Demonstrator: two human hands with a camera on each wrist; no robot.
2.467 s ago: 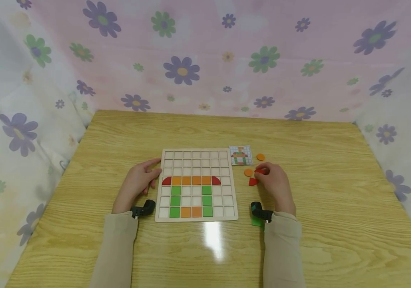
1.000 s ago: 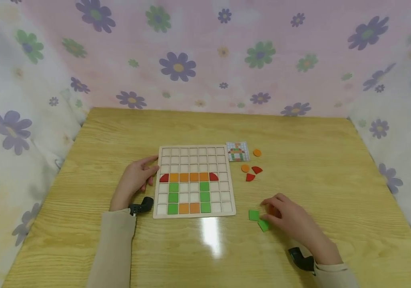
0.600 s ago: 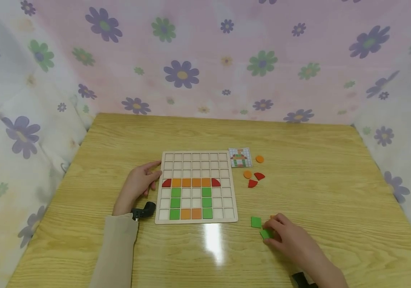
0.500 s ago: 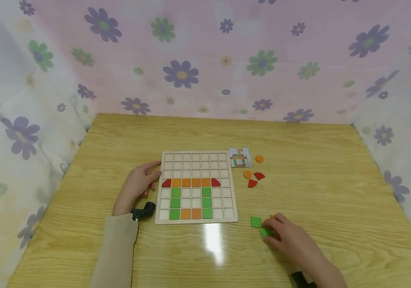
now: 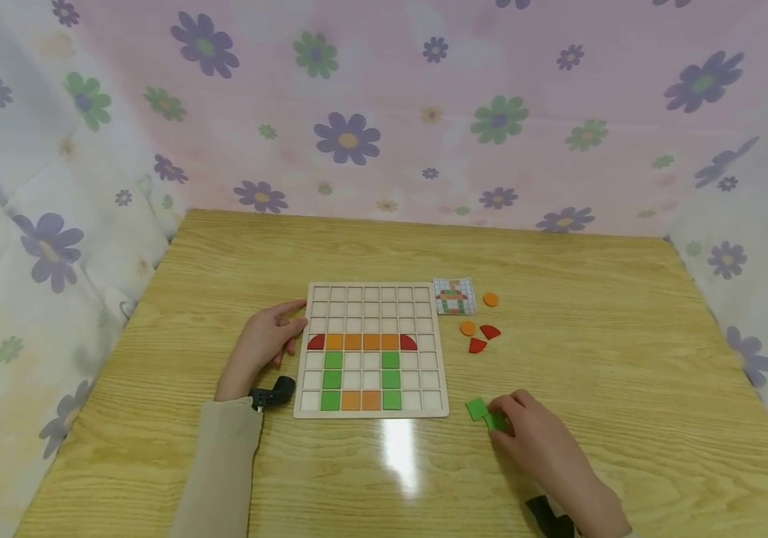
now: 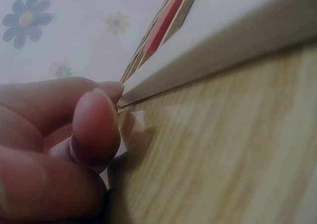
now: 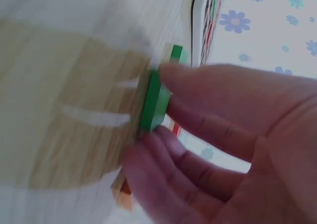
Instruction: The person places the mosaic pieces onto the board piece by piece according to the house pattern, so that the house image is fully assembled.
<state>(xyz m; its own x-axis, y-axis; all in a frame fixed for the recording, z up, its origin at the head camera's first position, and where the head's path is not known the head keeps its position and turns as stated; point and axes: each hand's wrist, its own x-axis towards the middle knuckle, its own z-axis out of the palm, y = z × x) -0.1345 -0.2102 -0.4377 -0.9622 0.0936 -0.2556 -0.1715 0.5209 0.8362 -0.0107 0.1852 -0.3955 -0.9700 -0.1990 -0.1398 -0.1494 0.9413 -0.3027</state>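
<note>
A pale wooden grid board lies flat on the wood-grain table. Across its middle row runs a line of four orange square tiles, with a dark red quarter-round tile at the left end and a matching red quarter-round tile at the right. Nearer the person, two columns of three green square tiles are set in the board, and a pair of orange squares sits between them in the nearest row.

The left hand rests at the board's left edge, its index finger reaching forward to touch the rim, the other fingers loosely bent. To the right of the board's near corner, the right hand pinches a loose green square tile between thumb and fingers. Another green square lies just beside that one, on the side toward the board. A small orange piece shows next to the right hand's fingers; its full shape is hidden.

Right of the board's far corner lies a printed pattern card, with an orange disc beyond it. Also right of the board, nearer the person than the card, are a second orange disc and two loose red quarter-round pieces.
</note>
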